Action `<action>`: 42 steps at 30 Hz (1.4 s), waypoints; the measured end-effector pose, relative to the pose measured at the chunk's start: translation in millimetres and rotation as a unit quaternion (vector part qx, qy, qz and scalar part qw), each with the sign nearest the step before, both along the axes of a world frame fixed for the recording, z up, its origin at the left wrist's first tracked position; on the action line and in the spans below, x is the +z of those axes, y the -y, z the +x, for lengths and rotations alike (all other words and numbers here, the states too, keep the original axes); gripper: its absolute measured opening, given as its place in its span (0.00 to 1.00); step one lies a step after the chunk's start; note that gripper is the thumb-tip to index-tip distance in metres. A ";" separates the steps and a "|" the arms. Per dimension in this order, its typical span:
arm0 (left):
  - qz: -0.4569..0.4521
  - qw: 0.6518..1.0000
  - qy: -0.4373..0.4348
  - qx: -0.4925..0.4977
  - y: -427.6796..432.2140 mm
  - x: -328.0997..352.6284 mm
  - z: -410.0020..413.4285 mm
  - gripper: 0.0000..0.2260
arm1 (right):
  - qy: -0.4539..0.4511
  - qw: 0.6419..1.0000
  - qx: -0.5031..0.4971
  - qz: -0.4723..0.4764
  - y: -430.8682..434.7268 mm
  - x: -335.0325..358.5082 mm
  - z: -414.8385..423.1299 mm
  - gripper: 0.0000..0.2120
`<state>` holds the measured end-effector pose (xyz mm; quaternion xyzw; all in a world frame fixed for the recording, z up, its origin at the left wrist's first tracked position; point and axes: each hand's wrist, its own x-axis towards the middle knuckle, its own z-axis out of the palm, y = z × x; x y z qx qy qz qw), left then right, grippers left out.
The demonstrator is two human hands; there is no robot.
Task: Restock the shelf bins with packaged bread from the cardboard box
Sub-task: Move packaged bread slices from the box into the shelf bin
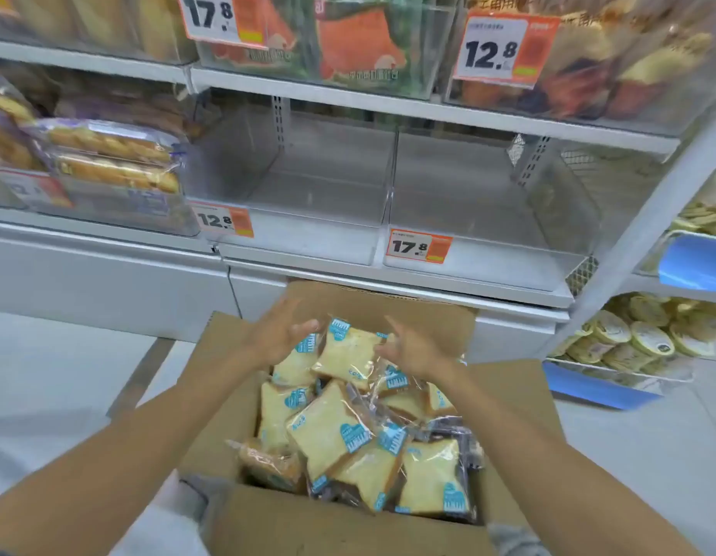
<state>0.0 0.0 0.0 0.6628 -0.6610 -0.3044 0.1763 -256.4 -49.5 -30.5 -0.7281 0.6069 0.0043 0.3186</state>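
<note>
Well, barely started: both clear bins [304, 238] on the far shelf [408, 292] stood empty, the near cardboard box [292, 527] heaped full. The right hand [414, 351] pinched the top bread packet [348, 353] at its right edge; the left hand [282, 335] curled at its left corner, grip unclear

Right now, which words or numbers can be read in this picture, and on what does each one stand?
"17.8": upper left white-and-orange price tag.
"12.8": upper right price tag.
"12.8": lower left price tag on the empty left clear plastic bin.
"17.8": lower right price tag on the empty right bin.
Too blurred: blue labels on the clear bread packets; white print on the orange packets.
</note>
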 end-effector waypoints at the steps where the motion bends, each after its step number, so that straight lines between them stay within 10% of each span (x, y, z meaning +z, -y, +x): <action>1: 0.003 1.000 -0.009 0.017 -1.3 -5.1 3.7 0.30 | -0.030 0.999 -0.001 -0.015 1.4 -7.1 5.5 0.36; 7: 0.054 0.997 -0.019 0.055 -5.2 -36.7 11.1 0.29 | -0.102 0.995 0.002 0.002 6.2 -26.6 19.7 0.26; 14: 0.047 0.970 -0.174 0.161 8.3 -29.1 1.8 0.35 | 0.232 0.969 -0.075 0.027 6.7 33.1 5.9 0.15; 19: 0.166 0.858 -0.413 0.258 14.6 -3.0 -26.3 0.26 | 0.433 0.872 -0.206 0.099 -4.8 55.5 11.6 0.16; 21: 0.180 0.830 -0.479 0.223 12.8 3.9 -35.9 0.22 | 0.392 0.888 -0.176 0.165 -10.6 60.4 8.6 0.23; 25: 0.071 0.938 -0.332 0.070 9.9 26.2 -26.2 0.27 | 0.347 0.918 -0.182 0.055 -13.1 71.8 3.0 0.46; 30: -0.010 0.978 -0.200 0.061 3.6 41.5 -6.4 0.38 | 0.335 0.934 -0.072 0.104 -26.3 70.7 23.2 0.20; 32: -0.048 0.952 -0.216 0.209 -1.6 24.8 10.8 0.48 | 0.383 0.909 -0.118 0.113 -29.1 64.7 26.9 0.13; 35: 0.177 0.869 -0.397 0.237 -19.4 1.3 18.8 0.58 | 0.432 0.872 -0.149 0.176 -31.1 52.6 31.3 0.12; 37: 0.261 0.831 -0.450 0.197 -30.1 -5.7 19.4 0.46 | 0.432 0.864 -0.125 0.225 -37.4 46.1 36.6 0.15; 42: 0.180 0.820 -0.482 0.251 -36.2 -13.9 51.5 0.29 | 0.157 0.975 -0.014 0.158 -49.6 24.7 35.3 0.41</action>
